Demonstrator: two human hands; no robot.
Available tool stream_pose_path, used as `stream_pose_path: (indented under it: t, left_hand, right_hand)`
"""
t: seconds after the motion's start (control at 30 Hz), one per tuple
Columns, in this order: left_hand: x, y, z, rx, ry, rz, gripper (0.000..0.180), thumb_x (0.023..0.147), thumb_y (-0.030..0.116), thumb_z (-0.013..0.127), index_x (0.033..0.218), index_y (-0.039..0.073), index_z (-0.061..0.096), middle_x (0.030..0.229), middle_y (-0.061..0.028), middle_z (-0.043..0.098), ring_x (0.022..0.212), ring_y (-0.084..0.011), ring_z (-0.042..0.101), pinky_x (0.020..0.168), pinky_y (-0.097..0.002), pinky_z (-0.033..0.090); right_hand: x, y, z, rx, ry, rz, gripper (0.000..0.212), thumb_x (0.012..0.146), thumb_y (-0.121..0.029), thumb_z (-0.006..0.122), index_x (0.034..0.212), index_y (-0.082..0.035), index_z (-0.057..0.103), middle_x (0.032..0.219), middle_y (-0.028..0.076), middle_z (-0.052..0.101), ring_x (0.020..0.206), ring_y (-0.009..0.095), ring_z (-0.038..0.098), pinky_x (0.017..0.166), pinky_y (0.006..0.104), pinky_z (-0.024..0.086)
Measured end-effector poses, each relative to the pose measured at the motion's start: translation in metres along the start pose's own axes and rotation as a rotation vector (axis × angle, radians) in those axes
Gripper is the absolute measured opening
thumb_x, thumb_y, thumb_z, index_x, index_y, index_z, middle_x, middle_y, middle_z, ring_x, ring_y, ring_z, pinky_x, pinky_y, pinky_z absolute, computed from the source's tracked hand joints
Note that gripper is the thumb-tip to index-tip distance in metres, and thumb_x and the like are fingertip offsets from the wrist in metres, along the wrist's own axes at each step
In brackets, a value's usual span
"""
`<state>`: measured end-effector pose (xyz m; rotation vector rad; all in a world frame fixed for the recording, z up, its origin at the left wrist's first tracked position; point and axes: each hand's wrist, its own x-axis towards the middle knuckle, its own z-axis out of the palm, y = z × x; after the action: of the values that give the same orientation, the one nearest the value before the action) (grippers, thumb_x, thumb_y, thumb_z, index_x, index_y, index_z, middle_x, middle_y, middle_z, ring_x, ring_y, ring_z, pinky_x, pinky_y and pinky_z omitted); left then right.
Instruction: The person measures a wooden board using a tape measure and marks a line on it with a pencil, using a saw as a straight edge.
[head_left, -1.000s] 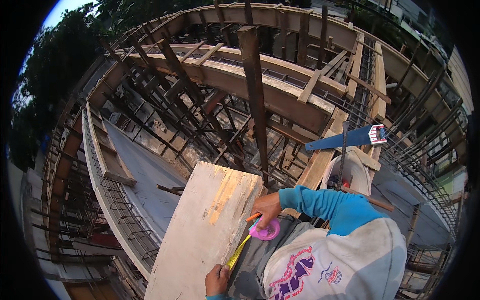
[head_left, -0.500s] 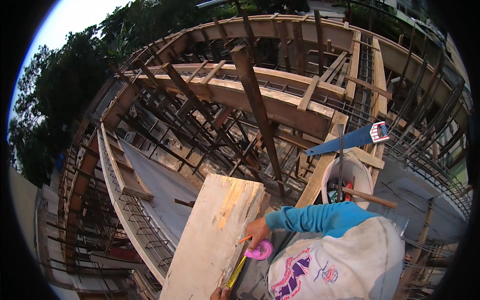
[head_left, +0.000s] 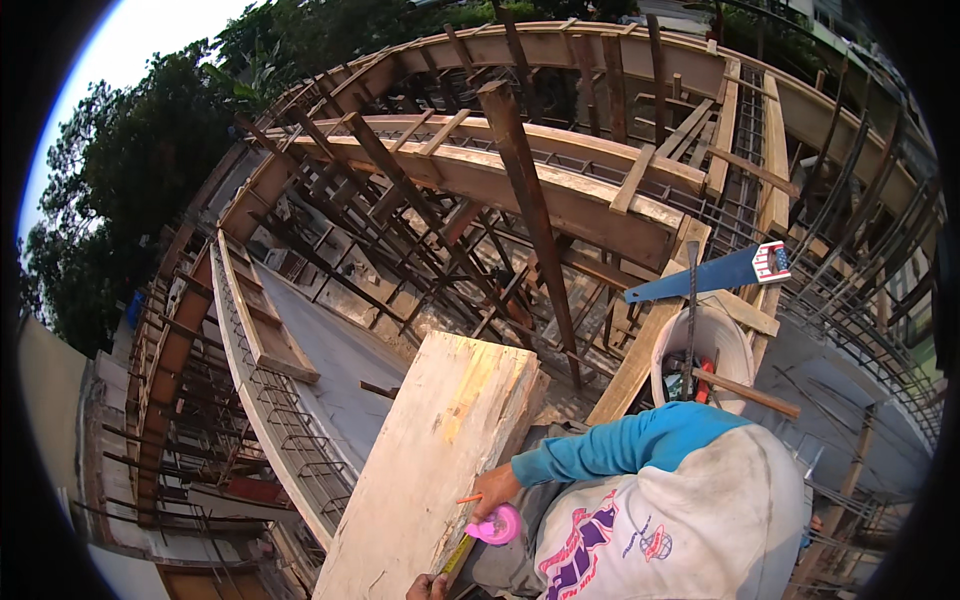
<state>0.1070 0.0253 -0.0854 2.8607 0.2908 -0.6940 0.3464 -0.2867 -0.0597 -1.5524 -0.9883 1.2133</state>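
1. The right hand (head_left: 495,490) is closed, gripping an orange pencil (head_left: 468,499) whose end sticks out leftward over the board (head_left: 410,480).
2. A pink tape (head_left: 497,524) sits against the underside of the same hand, just off the board's edge.
3. The left hand (head_left: 430,587), partly cut off by the lower picture edge, has its fingers narrowed on the yellow blade (head_left: 457,553), which runs between the two hands along the board's right-hand edge.
4. The board lies beneath the left hand and under the right fingertips, stretching away beyond both; a yellowish patch (head_left: 465,395) marks its far part.
5. Right of and beyond the right hand stands a pale bucket (head_left: 738,345), with a wooden stick (head_left: 745,390) jutting over its rim.
6. Beyond the bucket is a blue saw (head_left: 705,277).
7. Farther ahead of both hands, a dark post (head_left: 520,190) leans before wooden beams (head_left: 590,227).
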Motion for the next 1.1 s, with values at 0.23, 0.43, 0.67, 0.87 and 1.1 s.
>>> stream_pose_path:
  t: [0.23, 0.43, 0.67, 0.87, 1.1]
  left_hand:
    - [0.003, 0.023, -0.019, -0.017, -0.032, 0.047, 0.058, 0.088, 0.026, 0.057, 0.140, 0.017, 0.034, 0.142, -0.0207, 0.036, 0.126, -0.0362, 0.042, 0.104, -0.0467, 0.034]
    - [0.000, 0.128, -0.085, -0.115, -0.203, 0.156, 0.065, 0.088, 0.024, 0.057, 0.145, 0.018, 0.028, 0.145, -0.0206, 0.032, 0.127, -0.0356, 0.041, 0.105, -0.0467, 0.033]
    - [0.013, 0.249, -0.143, -0.189, 0.302, 0.487, 0.055, 0.074, 0.015, 0.072, 0.123, 0.005, 0.049, 0.133, -0.0167, 0.048, 0.123, -0.0329, 0.044, 0.103, -0.0502, 0.029]
    - [0.044, 0.241, -0.153, -0.508, 0.390, 0.459, 0.083, 0.075, 0.012, 0.071, 0.143, -0.001, 0.025, 0.145, -0.0218, 0.033, 0.134, -0.0361, 0.032, 0.111, -0.0402, 0.024]
    - [0.124, 0.185, -0.111, -0.615, 0.411, 0.349, 0.056, 0.088, 0.022, 0.062, 0.135, -0.001, 0.041, 0.138, -0.0189, 0.042, 0.130, -0.0322, 0.038, 0.108, -0.0392, 0.028]
  right_hand:
    - [-0.021, 0.028, -0.017, 0.193, -0.029, 0.103, 0.043, 0.077, -0.053, 0.067, 0.071, -0.010, 0.064, 0.058, -0.003, 0.051, 0.047, 0.009, 0.043, 0.039, 0.0281, 0.027]
    - [-0.044, 0.027, -0.011, 0.395, -0.025, 0.089, 0.041, 0.078, -0.051, 0.068, 0.070, -0.011, 0.064, 0.058, -0.004, 0.050, 0.048, 0.007, 0.041, 0.041, 0.0277, 0.027]
    - [-0.072, 0.024, -0.017, 0.391, 0.059, 0.081, 0.043, 0.082, -0.049, 0.066, 0.073, -0.007, 0.065, 0.061, -0.004, 0.052, 0.051, 0.006, 0.044, 0.044, 0.0258, 0.030]
    - [-0.175, 0.035, -0.072, 0.384, 0.258, 0.118, 0.041, 0.082, -0.044, 0.068, 0.091, -0.003, 0.069, 0.068, -0.002, 0.058, 0.060, 0.007, 0.050, 0.050, 0.0257, 0.038]
    - [-0.352, 0.013, -0.101, 0.024, 0.335, 0.807, 0.052, 0.072, -0.051, 0.072, 0.080, 0.000, 0.069, 0.070, 0.007, 0.063, 0.065, 0.015, 0.058, 0.058, 0.0322, 0.044]
